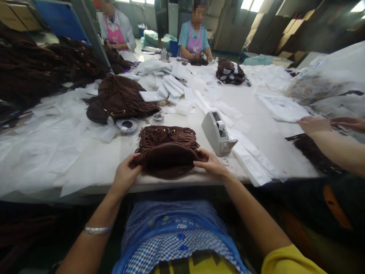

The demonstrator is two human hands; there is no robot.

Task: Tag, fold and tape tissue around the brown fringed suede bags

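A brown fringed bag (171, 146) lies at the table's front edge, its rounded base turned toward me and its drawstring top pointing away. My left hand (127, 171) grips the left corner of the base, thumb in front and fingers partly hidden behind. On the opposite corner, my right hand (209, 163) pinches the bag in the same way. A grey tape dispenser (218, 133) stands just right of the bag. Beyond my left hand are a coiled grey strap or tape (126, 126) and a larger brown fringed bag (119, 97).
White paper packets (171, 85) are piled mid-table, with translucent sheets (85, 156) spread at left. Dark brown bags (42, 64) heap up far left. Another person's hands (316, 125) work at right beside a plastic bag (330, 76). Two people in pink aprons (196, 43) stand across the table.
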